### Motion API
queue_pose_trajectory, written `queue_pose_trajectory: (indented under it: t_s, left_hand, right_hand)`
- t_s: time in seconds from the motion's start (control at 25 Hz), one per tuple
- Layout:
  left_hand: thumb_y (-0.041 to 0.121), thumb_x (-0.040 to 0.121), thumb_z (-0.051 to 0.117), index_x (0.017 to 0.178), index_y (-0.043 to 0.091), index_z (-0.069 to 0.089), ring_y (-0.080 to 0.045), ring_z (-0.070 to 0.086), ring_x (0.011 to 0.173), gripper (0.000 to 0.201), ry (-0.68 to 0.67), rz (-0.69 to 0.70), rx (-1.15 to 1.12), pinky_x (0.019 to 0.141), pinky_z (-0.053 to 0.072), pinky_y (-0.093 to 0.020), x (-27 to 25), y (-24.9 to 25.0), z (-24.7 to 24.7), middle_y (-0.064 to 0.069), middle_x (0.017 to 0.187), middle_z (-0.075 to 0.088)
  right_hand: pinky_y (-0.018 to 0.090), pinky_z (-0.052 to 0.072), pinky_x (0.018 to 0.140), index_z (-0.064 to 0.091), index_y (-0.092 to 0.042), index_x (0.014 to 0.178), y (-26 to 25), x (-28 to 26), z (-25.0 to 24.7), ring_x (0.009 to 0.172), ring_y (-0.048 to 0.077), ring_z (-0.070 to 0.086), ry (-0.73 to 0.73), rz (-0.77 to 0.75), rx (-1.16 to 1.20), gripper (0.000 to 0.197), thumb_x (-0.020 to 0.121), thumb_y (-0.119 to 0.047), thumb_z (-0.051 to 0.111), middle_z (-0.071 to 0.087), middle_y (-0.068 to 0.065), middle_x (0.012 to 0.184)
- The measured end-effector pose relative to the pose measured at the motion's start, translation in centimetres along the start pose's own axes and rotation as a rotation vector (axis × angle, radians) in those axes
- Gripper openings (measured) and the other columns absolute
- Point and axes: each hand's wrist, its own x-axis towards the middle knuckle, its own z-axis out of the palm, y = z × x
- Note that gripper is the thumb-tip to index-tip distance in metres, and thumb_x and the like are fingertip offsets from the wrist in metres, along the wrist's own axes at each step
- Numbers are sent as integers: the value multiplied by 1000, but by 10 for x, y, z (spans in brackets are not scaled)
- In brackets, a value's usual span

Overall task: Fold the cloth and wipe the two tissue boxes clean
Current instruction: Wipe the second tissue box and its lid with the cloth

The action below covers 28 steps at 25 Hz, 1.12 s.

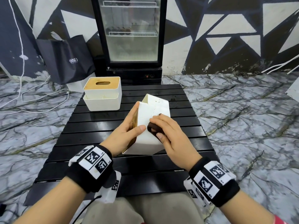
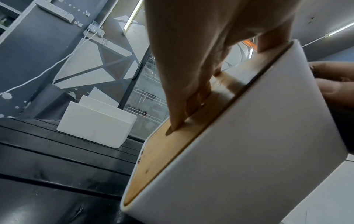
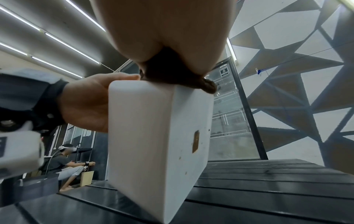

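A white tissue box (image 1: 152, 123) with a wooden lid (image 2: 172, 154) is tipped on its edge on the black slatted table (image 1: 97, 143). My left hand (image 1: 129, 126) grips it, fingers in the lid's slot (image 2: 184, 115) and thumb on the upturned side. My right hand (image 1: 165, 131) presses a bunched dark brown cloth (image 1: 153, 129) against that white side; the same cloth (image 3: 172, 75) shows under the palm on the box's top edge. A second white tissue box (image 1: 102, 92) with a wooden lid stands upright at the table's far left.
A glass-door fridge (image 1: 131, 34) stands right behind the table. A black bag (image 1: 68, 59) and white cables (image 1: 40, 101) lie on the marble floor at left. Another seated person (image 3: 65, 163) shows far off in the right wrist view.
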Motion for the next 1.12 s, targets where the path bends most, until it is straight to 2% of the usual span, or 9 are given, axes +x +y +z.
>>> queue_pose_trajectory:
  t_s: [0.12, 0.28, 0.48, 0.56, 0.72, 0.8, 0.92, 1.0, 1.12]
  left_hand:
    - [6, 92, 51, 126, 53, 18, 7, 62, 94, 67, -34, 3, 5, 79, 48, -11, -1, -1, -3, 7, 121, 56]
    - [17, 81, 55, 127, 54, 18, 6, 61, 97, 69, -54, 0, 6, 81, 47, -12, -1, -2, -2, 7, 121, 57]
    - [29, 79, 59, 126, 59, 18, 4, 56, 111, 69, -70, -8, 57, 90, 45, -14, -2, -3, -2, 15, 127, 54]
    - [33, 78, 61, 126, 60, 18, 1, 55, 114, 70, -62, -8, 70, 91, 45, -15, -3, -3, -2, 14, 127, 54]
    - [24, 85, 55, 127, 59, 16, 4, 56, 112, 67, -60, -8, 88, 88, 43, -11, -2, -2, -2, 16, 127, 53]
    - [30, 84, 60, 128, 59, 15, 3, 49, 121, 69, -73, 2, 101, 95, 41, -12, -2, -1, -2, 13, 138, 46]
    - [47, 73, 59, 130, 61, 13, -4, 36, 134, 74, -87, 31, 126, 112, 30, -25, -2, -1, -2, 11, 151, 31]
    - [48, 73, 59, 130, 61, 13, -5, 36, 135, 75, -101, 38, 118, 113, 29, -26, -1, -3, -2, 9, 151, 30]
    - [44, 74, 62, 128, 62, 16, -2, 43, 130, 73, -91, 31, 84, 105, 37, -19, 1, -4, -1, 10, 148, 36]
  right_hand:
    - [13, 17, 108, 47, -12, 128, 5, 12, -5, 127, 3, 28, -49, -31, -11, 39, 91, -19, 38, 44, 2, 132]
    - [11, 16, 108, 47, -10, 128, 13, 28, -11, 127, 9, 30, -67, -50, -35, 40, 90, -19, 37, 45, 8, 133]
    - [7, 14, 105, 47, -9, 128, 23, 51, -17, 122, 2, 28, -61, -21, -41, 40, 88, -9, 41, 42, -2, 128]
    - [12, 17, 108, 46, -10, 128, 27, 59, -20, 123, 4, 30, -60, -1, -44, 41, 87, -9, 40, 44, 0, 130]
    - [32, 27, 110, 45, -13, 129, 27, 64, -15, 126, 18, 37, 2, 88, -8, 43, 86, -12, 38, 45, 4, 132]
    - [32, 26, 110, 44, -14, 129, 22, 61, -11, 127, 19, 36, 22, 92, -19, 43, 87, -14, 38, 44, 5, 133]
    - [28, 24, 109, 44, -13, 130, 19, 63, -13, 127, 17, 35, -2, 75, -18, 43, 87, -14, 38, 43, 5, 134]
    - [29, 27, 107, 44, -12, 129, 21, 68, -19, 125, 19, 38, -3, 91, -3, 42, 88, -12, 39, 44, 6, 132]
    - [32, 30, 106, 42, -11, 130, 27, 70, -22, 123, 21, 40, 21, 177, 8, 40, 91, -5, 42, 45, 7, 131]
